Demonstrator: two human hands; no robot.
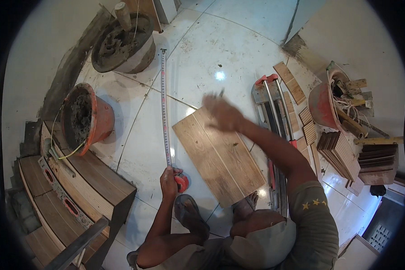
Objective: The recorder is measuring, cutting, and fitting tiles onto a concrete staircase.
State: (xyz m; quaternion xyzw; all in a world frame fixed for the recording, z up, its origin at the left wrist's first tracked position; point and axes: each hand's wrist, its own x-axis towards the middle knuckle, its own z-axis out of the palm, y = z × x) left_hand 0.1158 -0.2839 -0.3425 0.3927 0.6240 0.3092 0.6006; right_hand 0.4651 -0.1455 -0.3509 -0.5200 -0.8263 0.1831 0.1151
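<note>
My left hand (168, 183) is closed around a red tape measure (181, 181) near my left foot. Its blade (164, 105) is drawn out straight across the white floor toward the far side, with the end hook lying near the black bucket. My right hand (222, 112) is smeared by motion above the far end of a wood-look tile (218, 157). A thin dark tip pokes out by its fingers, too blurred to name. The tile lies at a slant in front of my feet, with a pale line running along its length.
A tile cutter (274, 121) with twin rails stands right of the tile. Mortar fills a black bucket (143, 58) and an orange bucket (104, 121) at left. Wood-look steps (90, 184) carry a spirit level (60, 189). Tile stacks (339, 155) and a red tool bucket (321, 105) are at right.
</note>
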